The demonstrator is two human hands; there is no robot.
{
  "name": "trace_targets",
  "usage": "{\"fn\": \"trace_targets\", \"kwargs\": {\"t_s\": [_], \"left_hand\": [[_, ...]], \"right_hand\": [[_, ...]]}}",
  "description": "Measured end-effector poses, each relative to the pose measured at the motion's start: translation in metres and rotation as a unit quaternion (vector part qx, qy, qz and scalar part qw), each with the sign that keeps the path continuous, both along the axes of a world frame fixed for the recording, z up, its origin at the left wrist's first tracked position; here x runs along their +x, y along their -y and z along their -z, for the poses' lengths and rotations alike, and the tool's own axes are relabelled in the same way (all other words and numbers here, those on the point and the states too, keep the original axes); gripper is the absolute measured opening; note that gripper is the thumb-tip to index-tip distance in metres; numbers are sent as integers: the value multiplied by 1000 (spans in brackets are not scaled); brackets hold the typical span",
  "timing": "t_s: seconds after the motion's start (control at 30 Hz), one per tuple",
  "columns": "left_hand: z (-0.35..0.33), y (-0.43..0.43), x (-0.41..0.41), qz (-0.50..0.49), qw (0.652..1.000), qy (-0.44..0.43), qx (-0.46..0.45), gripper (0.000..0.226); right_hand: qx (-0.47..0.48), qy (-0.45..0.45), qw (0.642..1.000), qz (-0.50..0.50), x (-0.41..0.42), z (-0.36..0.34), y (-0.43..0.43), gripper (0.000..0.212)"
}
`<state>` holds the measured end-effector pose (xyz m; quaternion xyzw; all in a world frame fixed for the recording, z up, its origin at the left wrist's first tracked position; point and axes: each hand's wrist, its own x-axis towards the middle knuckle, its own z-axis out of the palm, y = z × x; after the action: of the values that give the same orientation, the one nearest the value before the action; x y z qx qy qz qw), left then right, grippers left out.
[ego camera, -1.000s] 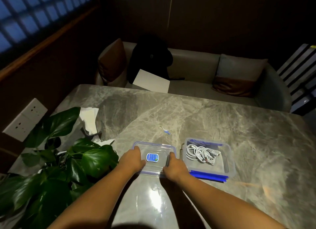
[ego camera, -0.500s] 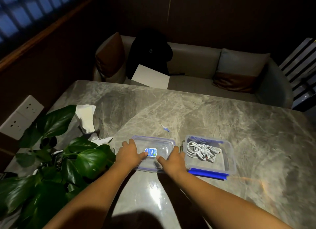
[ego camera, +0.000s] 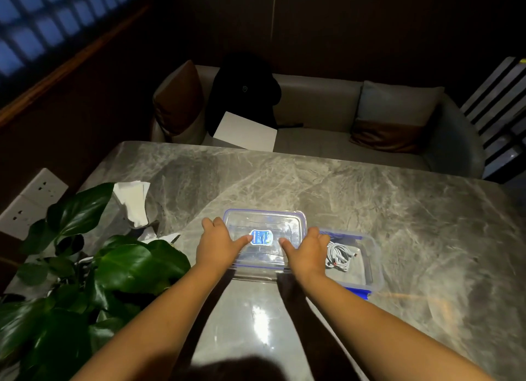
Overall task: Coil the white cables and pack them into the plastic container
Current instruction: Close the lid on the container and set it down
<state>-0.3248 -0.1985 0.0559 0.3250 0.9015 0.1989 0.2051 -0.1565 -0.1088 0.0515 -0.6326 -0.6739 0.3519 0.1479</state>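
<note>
Both hands had lifted the lid (ego camera: 264, 232) off the table (ego camera: 370, 198); left hand (ego camera: 217, 245) and right hand (ego camera: 308, 251) gripped its ends, thumbs on top; coiled cables (ego camera: 340, 255) lay in the container (ego camera: 374, 259), right; closing likely came next.

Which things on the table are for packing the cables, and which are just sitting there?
For the job:
- lid, held by the left hand and right hand
- plastic container
- coiled white cables

Just lying about:
- plant
- white tissues
- wall socket
- sofa
</note>
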Motion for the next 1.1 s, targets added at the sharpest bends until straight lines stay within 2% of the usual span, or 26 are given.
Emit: {"fn": "trace_targets", "kwargs": {"t_s": [0.3, 0.5, 0.67, 0.8, 1.1], "left_hand": [[-5, -40, 48, 37, 997, 52, 48, 72], [8, -61, 80, 54, 989, 124, 65, 64], [13, -71, 102, 41, 982, 159, 92, 43], [17, -76, 113, 57, 981, 161, 95, 31], [25, -82, 128, 45, 987, 133, 82, 34]], "right_hand": [[-6, -11, 1000, 22, 68, 1, -40, 63], [-6, 0, 1000, 31, 119, 6, -62, 62], [-22, 22, 999, 13, 152, 15, -79, 63], [-30, 33, 999, 9, 167, 19, -85, 62], [-6, 11, 1000, -4, 181, 26, -93, 41]]}}
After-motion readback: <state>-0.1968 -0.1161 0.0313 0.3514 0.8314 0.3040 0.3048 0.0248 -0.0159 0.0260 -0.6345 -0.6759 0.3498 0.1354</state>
